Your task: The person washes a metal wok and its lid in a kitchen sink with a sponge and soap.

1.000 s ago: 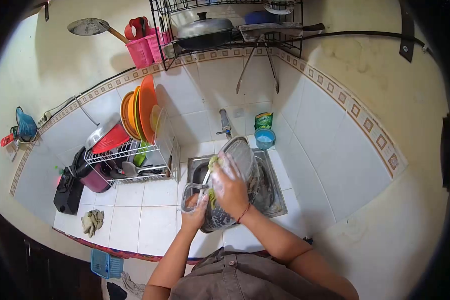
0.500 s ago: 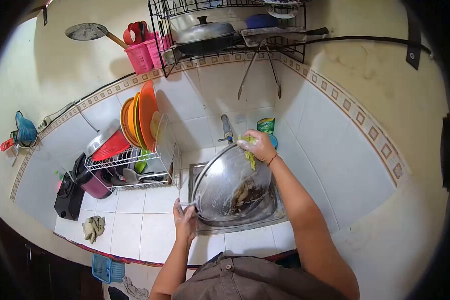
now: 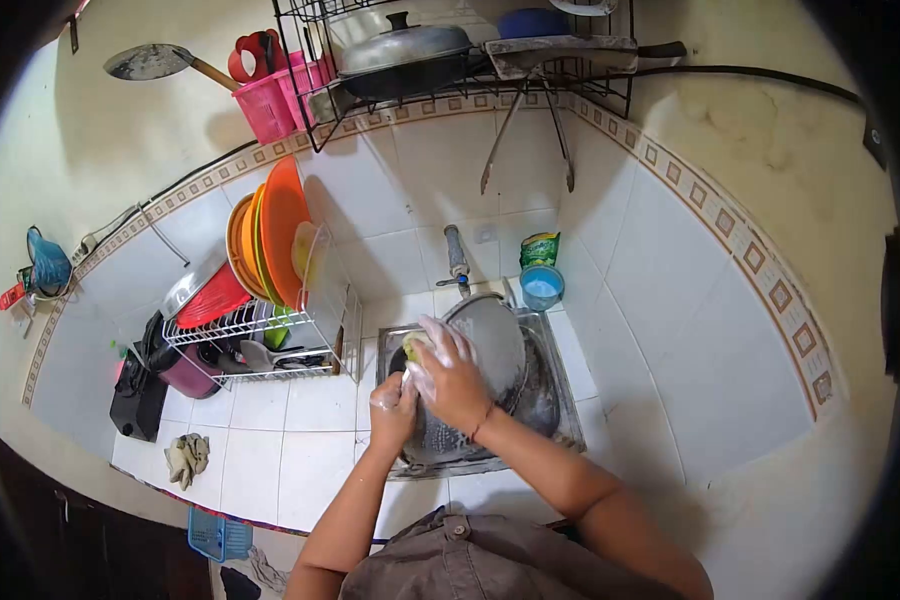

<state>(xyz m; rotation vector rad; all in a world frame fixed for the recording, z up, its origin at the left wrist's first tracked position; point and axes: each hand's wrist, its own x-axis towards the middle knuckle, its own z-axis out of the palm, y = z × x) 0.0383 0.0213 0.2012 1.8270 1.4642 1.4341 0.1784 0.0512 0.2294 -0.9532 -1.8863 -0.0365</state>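
A large metal wok [image 3: 492, 345] stands tilted in the sink [image 3: 567, 385], its soapy grey surface partly behind my hands. My left hand [image 3: 395, 408] is closed at the wok's left edge, where its handle was; the handle itself is hidden by the fingers. My right hand [image 3: 450, 378], covered in suds, presses a yellow-green scrubbing cloth [image 3: 413, 347] against that same edge, right beside the left hand. Most of the cloth is hidden under the fingers.
Behind the sink is a tap [image 3: 456, 258]. A blue tub [image 3: 542, 287] and a green packet [image 3: 540, 250] sit at the back right corner. To the left stands a dish rack [image 3: 310, 340] with orange plates [image 3: 288, 235]. A crumpled rag [image 3: 187, 458] lies on the tiled counter.
My right hand has moved with the cloth from the wok's upper right rim down left to its left edge. The wok has turned and sits lower in the sink, uncovering the blue tub.
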